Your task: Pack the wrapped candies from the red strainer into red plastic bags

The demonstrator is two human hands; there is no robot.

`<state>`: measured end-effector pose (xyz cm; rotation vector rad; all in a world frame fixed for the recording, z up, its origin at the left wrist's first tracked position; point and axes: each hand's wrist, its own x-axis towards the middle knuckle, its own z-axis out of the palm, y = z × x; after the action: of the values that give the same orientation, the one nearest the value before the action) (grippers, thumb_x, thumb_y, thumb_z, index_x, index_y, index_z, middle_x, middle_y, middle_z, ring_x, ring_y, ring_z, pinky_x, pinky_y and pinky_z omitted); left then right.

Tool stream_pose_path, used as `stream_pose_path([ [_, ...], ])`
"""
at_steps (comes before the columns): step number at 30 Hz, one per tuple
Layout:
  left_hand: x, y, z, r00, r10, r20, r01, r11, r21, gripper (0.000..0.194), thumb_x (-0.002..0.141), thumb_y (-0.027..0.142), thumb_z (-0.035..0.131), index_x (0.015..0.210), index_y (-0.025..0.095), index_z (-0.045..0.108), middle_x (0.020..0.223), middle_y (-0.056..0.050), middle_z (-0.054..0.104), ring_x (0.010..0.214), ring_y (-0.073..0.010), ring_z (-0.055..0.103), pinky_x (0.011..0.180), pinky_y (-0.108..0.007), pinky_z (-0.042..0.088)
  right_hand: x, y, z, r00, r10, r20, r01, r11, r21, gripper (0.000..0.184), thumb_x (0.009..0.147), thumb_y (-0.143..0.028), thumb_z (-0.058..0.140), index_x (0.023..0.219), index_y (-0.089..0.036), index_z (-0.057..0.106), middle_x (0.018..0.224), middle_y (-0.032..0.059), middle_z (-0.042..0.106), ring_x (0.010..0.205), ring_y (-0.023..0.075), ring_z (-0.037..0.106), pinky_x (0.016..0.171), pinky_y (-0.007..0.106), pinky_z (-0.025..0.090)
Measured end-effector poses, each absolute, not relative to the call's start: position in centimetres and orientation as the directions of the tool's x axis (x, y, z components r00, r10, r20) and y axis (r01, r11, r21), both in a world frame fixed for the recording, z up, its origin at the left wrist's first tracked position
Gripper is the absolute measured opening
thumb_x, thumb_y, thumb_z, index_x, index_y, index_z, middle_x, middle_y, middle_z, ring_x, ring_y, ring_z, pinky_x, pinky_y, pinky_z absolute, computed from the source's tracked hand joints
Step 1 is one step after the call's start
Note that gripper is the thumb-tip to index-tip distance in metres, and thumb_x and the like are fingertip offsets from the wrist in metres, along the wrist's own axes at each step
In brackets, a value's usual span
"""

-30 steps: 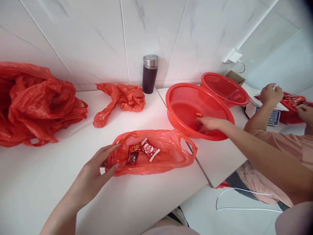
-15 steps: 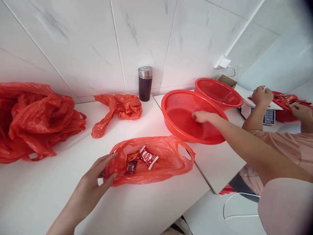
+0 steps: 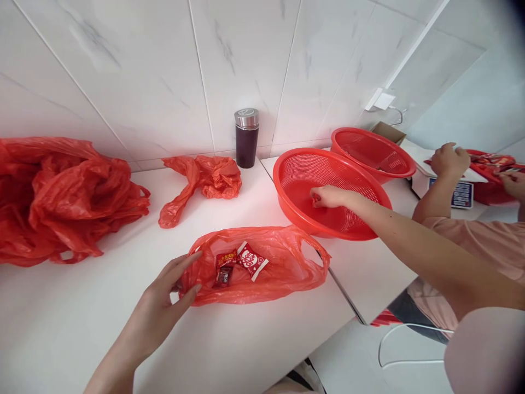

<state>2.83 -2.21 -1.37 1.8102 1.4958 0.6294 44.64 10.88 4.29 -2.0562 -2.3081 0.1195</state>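
Left hand (image 3: 158,306): grip spread, thumb and forefinger touching the left end of the open bag (image 3: 283,268); other fingers partly hidden. Wrapped sweets (image 3: 252,261) lie inside the bag, nearer that end. Right hand (image 3: 332,197) in the basket (image 3: 311,164) beyond the bag's right half, fingers curled; can't tell if they pinch anything. Risk: limp plastic could slip off my spread fingers, sagging over the mouth.

The open bag (image 3: 283,273) is red, the bottle (image 3: 246,143) dark purple and silver
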Motion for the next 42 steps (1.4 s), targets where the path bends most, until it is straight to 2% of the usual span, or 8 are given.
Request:
stream_pose_path([
  [5,2.9,-2.3,-1.1,0.211,0.976,-0.059,0.621,-0.087,0.779,0.049,0.091,0.041,0.049,0.139,0.04,0.042,0.127,-0.004,0.05,0.072,-0.012,0.054,0.071,-0.03,0.054,42.6,11.7,7.7,-0.198,0.98,-0.005,0.955,0.192,-0.225,0.023,0.089,-0.04,0.059,0.1,-0.022,0.065,0.105,0.0055,0.068,0.091,0.0199,0.065,0.08,0.036,0.052],
  [10,3.2,-2.4,-0.6,0.21,0.973,-0.092,0.565,-0.043,0.824,0.048,0.09,0.042,0.051,0.138,0.04,0.044,0.128,-0.003,0.05,0.076,-0.0127,0.056,0.077,-0.032,0.054,37.1,7.5,10.5,-0.434,0.899,-0.064,0.675,0.278,-0.683,0.021,0.089,-0.039,0.056,0.106,-0.026,0.059,0.1,0.0009,0.07,0.081,0.0156,0.068,0.073,0.031,0.056],
  [12,3.2,-2.5,-0.5,0.216,0.971,-0.099,0.549,-0.037,0.835,0.048,0.09,0.041,0.051,0.138,0.042,0.043,0.13,-0.002,0.049,0.081,-0.0134,0.057,0.078,-0.032,0.054,34.4,5.2,9.9,-0.562,0.813,-0.152,0.589,0.263,-0.764,0.021,0.089,-0.036,0.056,0.109,-0.028,0.058,0.103,0.0007,0.07,0.083,0.0153,0.069,0.074,0.029,0.056],
  [16,3.2,-2.6,-0.3,0.211,0.973,-0.092,0.54,-0.037,0.841,0.047,0.09,0.04,0.051,0.137,0.043,0.044,0.13,-0.001,0.049,0.081,-0.0128,0.057,0.077,-0.03,0.053,32.2,3.7,8.0,-0.554,0.814,-0.172,0.673,0.317,-0.668,0.032,0.09,-0.035,0.055,0.122,-0.03,0.056,0.119,0.0035,0.066,0.1,0.019,0.066,0.083,0.032,0.054],
  [21,3.0,-2.6,-0.2,0.217,0.974,-0.073,0.531,-0.055,0.845,0.049,0.09,0.04,0.051,0.138,0.041,0.043,0.134,-0.003,0.047,0.09,-0.0164,0.058,0.082,-0.033,0.053,36.4,5.2,8.6,-0.279,0.946,0.163,0.843,0.322,-0.43,0.028,0.093,-0.039,0.049,0.113,-0.024,0.061,0.113,0.0048,0.069,0.102,0.0224,0.065,0.084,0.035,0.053],
  [26,2.8,-2.5,-0.7,0.208,0.976,-0.068,0.571,-0.065,0.818,0.049,0.09,0.042,0.052,0.138,0.043,0.042,0.123,-0.001,0.052,0.072,-0.0122,0.053,0.073,-0.031,0.053,38.9,1.3,5.8,-0.209,0.977,0.051,0.972,0.213,-0.102,0.049,0.095,-0.042,0.043,0.136,-0.015,0.048,0.124,0.0156,0.063,0.105,0.0331,0.064,0.079,0.046,0.055],
  [32,2.9,-2.1,-1.3,0.222,0.973,-0.069,0.569,-0.072,0.819,0.05,0.089,0.044,0.053,0.138,0.041,0.043,0.124,-0.002,0.053,0.072,-0.0126,0.055,0.072,-0.031,0.054,36.7,-3.5,2.3,-0.247,0.948,0.199,0.957,0.271,-0.102,0.045,0.098,-0.019,0.031,0.142,-0.018,0.04,0.125,0.0118,0.063,0.105,0.0261,0.066,0.079,0.042,0.057],
  [42,3.8,-2.2,-0.5,0.113,0.983,-0.143,0.457,0.076,0.886,0.063,0.084,0.049,0.058,0.142,0.037,0.038,0.12,-0.006,0.061,0.079,-0.0189,0.064,0.072,-0.037,0.058,36.7,-2.1,3.2,-0.209,0.958,0.195,0.956,0.242,-0.166,0.043,0.097,-0.023,0.038,0.139,-0.02,0.047,0.114,0.0089,0.07,0.092,0.0232,0.068,0.072,0.037,0.055],
])
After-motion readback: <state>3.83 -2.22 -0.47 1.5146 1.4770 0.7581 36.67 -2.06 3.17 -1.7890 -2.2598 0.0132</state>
